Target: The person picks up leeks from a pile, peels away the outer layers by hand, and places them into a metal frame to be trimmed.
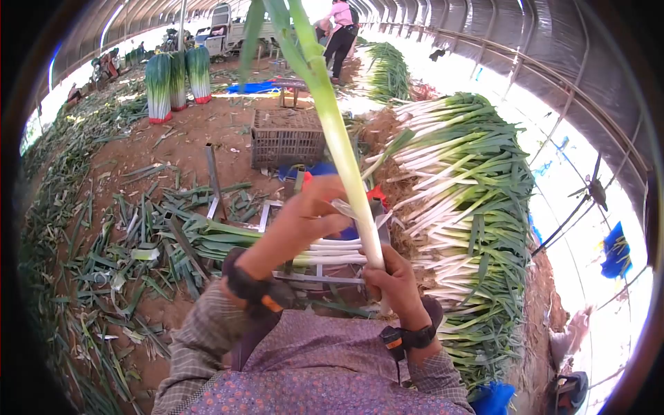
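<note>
A thick leek [340, 142] stands nearly upright before me, its green leaves reaching past the top edge. My right hand [395, 280] is wrapped around its white lower end. Beside the stalk, my left hand [311, 218] is closed, with a pale strip of leek skin [344, 207] at its fingertips. Behind and below my hands, several trimmed leeks [325, 252] lie across a metal frame [318, 279], green ends to the left.
A long pile of leeks [470, 207] lines the right side. Leaf scraps [138, 256] cover the ground at left. A plastic crate [287, 138] stands ahead, with upright leek bundles [159, 86] farther left. Another person [340, 34] stands far back near a vehicle [235, 34].
</note>
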{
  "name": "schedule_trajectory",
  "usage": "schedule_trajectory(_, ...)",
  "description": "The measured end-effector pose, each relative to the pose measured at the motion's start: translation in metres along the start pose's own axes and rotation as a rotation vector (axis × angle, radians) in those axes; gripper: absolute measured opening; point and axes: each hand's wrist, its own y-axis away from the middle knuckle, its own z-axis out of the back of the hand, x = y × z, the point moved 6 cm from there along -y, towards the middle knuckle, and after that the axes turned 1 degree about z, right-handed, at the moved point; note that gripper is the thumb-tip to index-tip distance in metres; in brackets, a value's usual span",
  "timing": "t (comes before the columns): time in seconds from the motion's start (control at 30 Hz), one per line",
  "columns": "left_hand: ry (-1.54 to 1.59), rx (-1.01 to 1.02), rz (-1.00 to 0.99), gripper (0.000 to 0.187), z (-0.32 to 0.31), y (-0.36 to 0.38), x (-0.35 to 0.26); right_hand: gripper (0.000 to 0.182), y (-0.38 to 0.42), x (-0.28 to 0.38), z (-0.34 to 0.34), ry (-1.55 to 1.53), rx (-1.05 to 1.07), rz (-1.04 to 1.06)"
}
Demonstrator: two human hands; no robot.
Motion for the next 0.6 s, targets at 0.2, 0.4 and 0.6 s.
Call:
schedule_trajectory(0.2,-0.412,-0.022,-0.204,0.006,-0.019,0.001,-0.011,0.036,0.006,0.001,0.015,-0.11,-0.078,0.047)
schedule_trajectory(0.4,-0.406,0.324,0.347,0.01,-0.015,0.077,-0.002,0.032,-0.006,0.013,0.036,0.036,-0.18,0.207)
schedule_trajectory(0.6,-1.03,-0.118,0.514,0.047,0.096,0.126,-0.011,0.027,-0.002,0.007,0.057,0.246,-0.254,0.192)
